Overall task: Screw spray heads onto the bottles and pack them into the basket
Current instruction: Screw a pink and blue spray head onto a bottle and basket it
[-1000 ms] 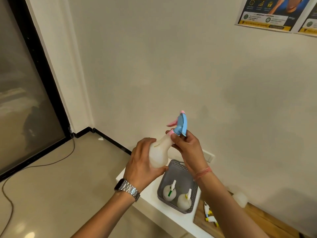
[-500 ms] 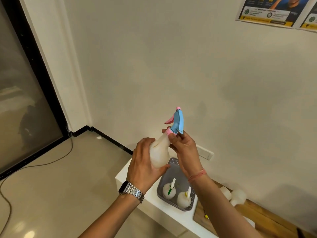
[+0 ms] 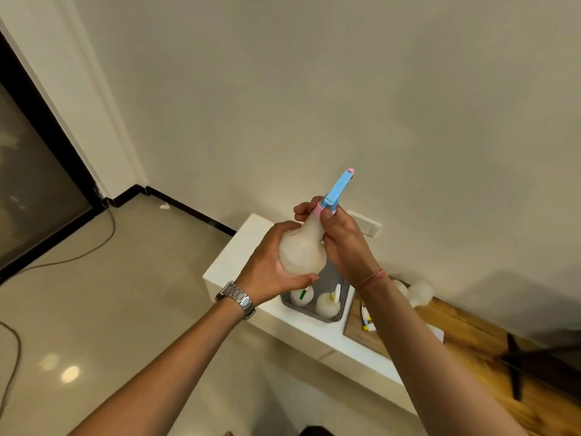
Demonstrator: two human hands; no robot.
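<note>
I hold a white round-bellied bottle (image 3: 303,251) up in front of me, above the basket. My left hand (image 3: 267,269) wraps its belly from the left. My right hand (image 3: 341,240) grips the neck at the pink collar of a blue spray head (image 3: 338,188), which sits on the neck and points up to the right. Below, a grey perforated basket (image 3: 343,302) stands on a white cabinet and holds two white bottles, one with a green-marked spray head (image 3: 301,297) and one with a yellow-marked spray head (image 3: 328,305).
The white cabinet (image 3: 239,247) stands against the wall. To its right is a wooden surface (image 3: 456,328) with two loose white bottles (image 3: 419,292) and a spray head (image 3: 366,320) partly hidden by my right arm. A cable (image 3: 78,253) lies on the floor at left.
The spray head has turned on the neck: its pink trigger faced left before and is now out of sight, the blue body seen edge-on. Both hands and bottle stay raised above the basket.
</note>
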